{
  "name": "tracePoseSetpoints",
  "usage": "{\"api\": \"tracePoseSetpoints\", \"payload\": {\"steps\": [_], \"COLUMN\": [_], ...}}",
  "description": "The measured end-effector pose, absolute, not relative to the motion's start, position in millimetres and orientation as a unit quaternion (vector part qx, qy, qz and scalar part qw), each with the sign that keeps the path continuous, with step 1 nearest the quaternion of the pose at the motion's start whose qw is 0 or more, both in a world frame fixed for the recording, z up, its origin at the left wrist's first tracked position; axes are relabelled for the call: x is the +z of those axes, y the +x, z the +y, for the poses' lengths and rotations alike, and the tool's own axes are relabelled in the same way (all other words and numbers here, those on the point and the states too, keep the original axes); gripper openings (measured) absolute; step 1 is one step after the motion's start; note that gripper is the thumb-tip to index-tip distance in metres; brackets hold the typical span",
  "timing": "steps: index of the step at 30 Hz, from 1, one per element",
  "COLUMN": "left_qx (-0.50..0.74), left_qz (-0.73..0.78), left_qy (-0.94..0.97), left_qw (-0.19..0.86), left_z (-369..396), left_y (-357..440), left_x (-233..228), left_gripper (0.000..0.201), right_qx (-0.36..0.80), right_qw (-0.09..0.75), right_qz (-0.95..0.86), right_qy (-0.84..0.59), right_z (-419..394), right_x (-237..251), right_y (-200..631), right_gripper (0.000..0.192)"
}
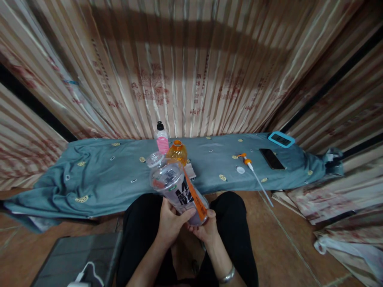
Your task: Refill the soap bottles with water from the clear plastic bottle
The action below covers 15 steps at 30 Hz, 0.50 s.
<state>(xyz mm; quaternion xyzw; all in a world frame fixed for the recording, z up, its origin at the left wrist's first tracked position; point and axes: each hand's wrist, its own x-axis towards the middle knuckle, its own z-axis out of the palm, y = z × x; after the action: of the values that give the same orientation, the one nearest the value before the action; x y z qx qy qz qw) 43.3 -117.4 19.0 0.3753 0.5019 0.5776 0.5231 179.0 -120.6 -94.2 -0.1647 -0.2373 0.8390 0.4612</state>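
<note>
Both my hands hold a large clear plastic bottle (169,179) over my lap, its mouth uncapped and tilted up and away to the left. My left hand (172,221) wraps its lower left side, with the thumb across the front. Around the base, my right hand (206,231) closes with its thumb near the lower end of an orange label strip (196,199). Black lettering shows beside the strip. Just behind the bottle stands an amber bottle (178,151), partly hidden by it. A clear bottle with a pink label (162,141) and black cap is behind to the left.
A green patterned cloth (104,171) covers the bench. To the right lie an orange-and-white pump head with a long tube (249,165), a white disc (240,170), a black phone (272,158) and a blue-framed clock (281,139). Curtains (191,79) hang behind.
</note>
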Motion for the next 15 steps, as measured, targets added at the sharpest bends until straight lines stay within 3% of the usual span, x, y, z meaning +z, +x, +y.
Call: {"api": "tracePoseSetpoints", "payload": {"steps": [4, 11, 15], "left_qx": [0.554, 0.641, 0.676], "left_qz": [0.524, 0.565, 0.561], "left_qy": [0.36, 0.364, 0.364], "left_qw": [0.537, 0.371, 0.311], "left_z": [-121, -113, -94], "left_y": [31, -6, -32], "left_x": [24, 34, 40], "left_gripper": [0.068, 0.066, 0.074], "right_qx": [0.848, 0.853, 0.85], "right_qw": [0.442, 0.433, 0.436], "right_qz": [-0.248, -0.245, -0.235], "right_qy": [-0.154, -0.158, -0.178], "right_z": [-119, -121, -125], "right_x": [-83, -56, -53], "right_y": [168, 170, 181], "right_gripper": [0.038, 0.075, 0.073]}}
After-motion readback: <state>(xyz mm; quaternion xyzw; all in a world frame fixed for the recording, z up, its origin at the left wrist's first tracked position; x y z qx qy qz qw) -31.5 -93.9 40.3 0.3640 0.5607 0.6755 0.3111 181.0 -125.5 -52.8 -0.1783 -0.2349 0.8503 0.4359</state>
